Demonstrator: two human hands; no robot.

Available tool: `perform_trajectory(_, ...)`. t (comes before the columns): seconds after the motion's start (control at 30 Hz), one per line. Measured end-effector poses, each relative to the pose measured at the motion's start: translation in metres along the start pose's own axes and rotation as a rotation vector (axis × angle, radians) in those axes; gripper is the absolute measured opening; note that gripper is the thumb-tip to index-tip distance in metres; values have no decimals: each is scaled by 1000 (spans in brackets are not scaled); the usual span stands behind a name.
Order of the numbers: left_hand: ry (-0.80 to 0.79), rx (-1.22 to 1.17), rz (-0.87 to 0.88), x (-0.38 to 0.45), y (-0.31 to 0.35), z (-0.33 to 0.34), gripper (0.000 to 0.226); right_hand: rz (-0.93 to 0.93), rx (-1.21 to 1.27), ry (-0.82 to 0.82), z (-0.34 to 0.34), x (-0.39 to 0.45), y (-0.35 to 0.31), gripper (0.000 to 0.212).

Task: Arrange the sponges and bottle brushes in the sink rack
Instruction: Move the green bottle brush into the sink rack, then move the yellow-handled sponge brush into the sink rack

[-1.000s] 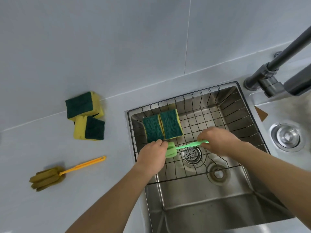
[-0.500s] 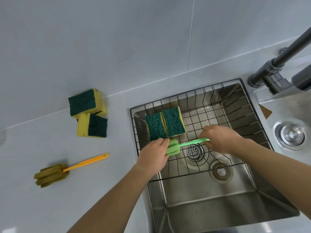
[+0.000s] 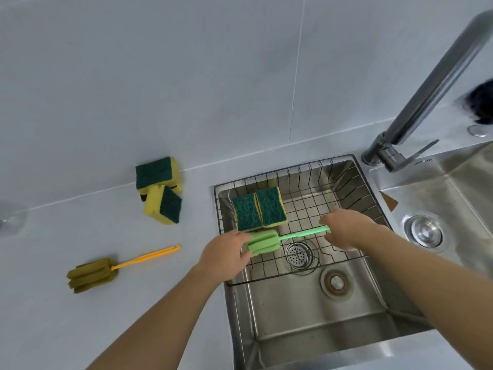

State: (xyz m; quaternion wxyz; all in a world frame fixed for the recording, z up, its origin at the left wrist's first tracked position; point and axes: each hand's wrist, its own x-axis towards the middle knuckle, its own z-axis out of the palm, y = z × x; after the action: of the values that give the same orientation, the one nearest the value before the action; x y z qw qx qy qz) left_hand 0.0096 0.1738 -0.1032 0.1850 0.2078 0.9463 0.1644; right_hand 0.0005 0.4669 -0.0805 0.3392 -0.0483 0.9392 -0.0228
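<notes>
Green bottle brush [image 3: 269,243] is lying across the sink rack [image 3: 344,182], left hand [image 3: 226,256] pinching its foam head, right hand [image 3: 346,228] closing on the handle tip; two sponges [image 3: 258,209] are touching just behind, open grid beyond.

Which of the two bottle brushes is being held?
The green bottle brush, over the sink rack, with a hand at each end. The yellow-handled brush lies untouched on the counter.

counter [image 3: 80,329]: pale | two sponges [image 3: 160,190] touching, near wall | yellow bottle brush [image 3: 106,269] apart, nearer
</notes>
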Motion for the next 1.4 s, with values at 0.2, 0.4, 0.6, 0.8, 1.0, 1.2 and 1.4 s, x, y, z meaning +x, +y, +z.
perform_trajectory(0.2,-23,-97,-54,-34,-26,-14,26,22,-39,35,-12,-25,-40,38)
perform_trajectory(0.4,-83,-90,-176,-81,-84,-29,33,-2,-86,50,-21,-40,-97,37)
perform_trajectory(0.6,-137,-38,-309,-141,-142,-48,35,-71,-169,47,-15,-47,-170,35)
perform_trajectory(0.8,-108,-77,-385,-208,-197,-55,36,-124,-133,65,-2,-44,-237,37)
perform_trajectory(1.0,-73,-133,-449,-248,-244,-61,38,-159,-84,70,1,-36,-290,49)
perform_trajectory(1.2,-2,-186,-490,-257,-282,-74,37,-189,-112,61,-1,-19,-338,48)
perform_trajectory(1.4,129,-293,-538,-245,-304,-81,39,-233,-84,126,-6,9,-364,44)
